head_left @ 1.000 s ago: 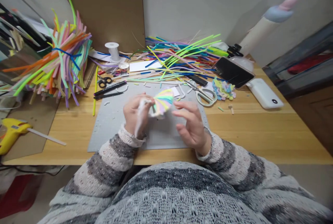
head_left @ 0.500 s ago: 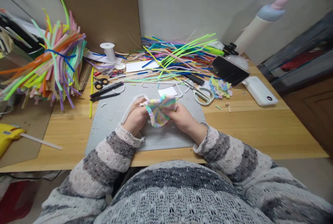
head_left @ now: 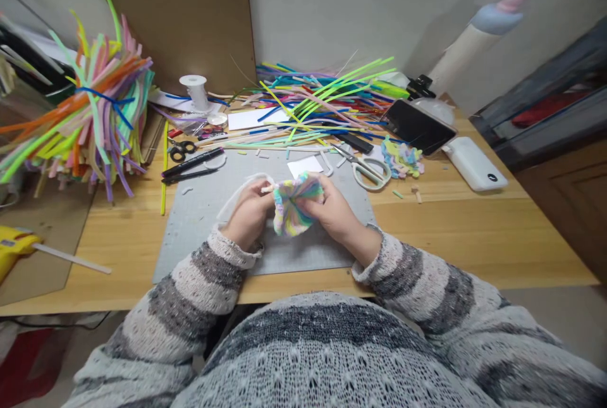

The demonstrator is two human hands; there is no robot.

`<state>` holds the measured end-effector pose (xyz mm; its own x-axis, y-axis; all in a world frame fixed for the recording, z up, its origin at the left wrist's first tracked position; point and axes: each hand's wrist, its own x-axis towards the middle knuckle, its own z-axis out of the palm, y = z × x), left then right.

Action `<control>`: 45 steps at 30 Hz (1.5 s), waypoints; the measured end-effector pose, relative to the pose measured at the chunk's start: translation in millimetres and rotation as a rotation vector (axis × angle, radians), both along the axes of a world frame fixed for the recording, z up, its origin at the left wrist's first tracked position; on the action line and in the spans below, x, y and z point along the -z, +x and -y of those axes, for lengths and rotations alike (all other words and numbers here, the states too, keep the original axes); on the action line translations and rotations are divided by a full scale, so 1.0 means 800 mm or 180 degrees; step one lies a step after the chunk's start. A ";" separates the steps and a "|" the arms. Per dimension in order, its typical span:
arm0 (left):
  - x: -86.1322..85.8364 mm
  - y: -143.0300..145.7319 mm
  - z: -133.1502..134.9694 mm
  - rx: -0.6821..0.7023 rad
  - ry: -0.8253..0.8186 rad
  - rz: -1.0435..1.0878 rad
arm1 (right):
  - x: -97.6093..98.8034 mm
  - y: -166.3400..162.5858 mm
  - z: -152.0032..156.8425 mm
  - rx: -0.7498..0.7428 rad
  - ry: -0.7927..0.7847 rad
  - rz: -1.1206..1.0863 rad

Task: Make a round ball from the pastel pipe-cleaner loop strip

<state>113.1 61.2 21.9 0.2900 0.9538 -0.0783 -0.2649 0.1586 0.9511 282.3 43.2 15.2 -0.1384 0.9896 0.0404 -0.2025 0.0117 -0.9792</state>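
Note:
A ruffled, cone-like piece made of pastel striped pipe cleaners (head_left: 296, 209) is held over the grey cutting mat (head_left: 190, 256). My right hand (head_left: 337, 213) is closed around its right side, thumb on the front face. My left hand (head_left: 249, 212) pinches a white pipe cleaner (head_left: 231, 202) at the piece's left edge. The loose length of that pipe cleaner curves back over the left hand. Whether its end is joined to the pastel piece I cannot tell. The fingers behind the piece are hidden.
Behind the mat lies a heap of loose coloured pipe cleaners (head_left: 332, 98). White-handled scissors (head_left: 372, 174), a pastel curly bundle (head_left: 402, 158), a phone (head_left: 420, 126) and a white power bank (head_left: 477, 164) are at right. Black markers (head_left: 192, 164), small scissors (head_left: 181, 150) and a yellow glue gun (head_left: 16, 247) are at left.
The pastel piece has shifted slightly right and turned, its ruffled edge now more folded. Both hands keep their hold. The camera view has moved a little.

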 end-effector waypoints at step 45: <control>-0.022 -0.008 0.003 0.0714 -0.1139 -0.0648 | -0.013 0.015 0.009 -0.0649 0.1137 0.1472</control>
<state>106.6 58.4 39.1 0.4306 0.7720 -0.4675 -0.0003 0.5182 0.8553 294.0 36.1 25.5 -0.4056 0.8777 0.2551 0.2092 0.3608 -0.9089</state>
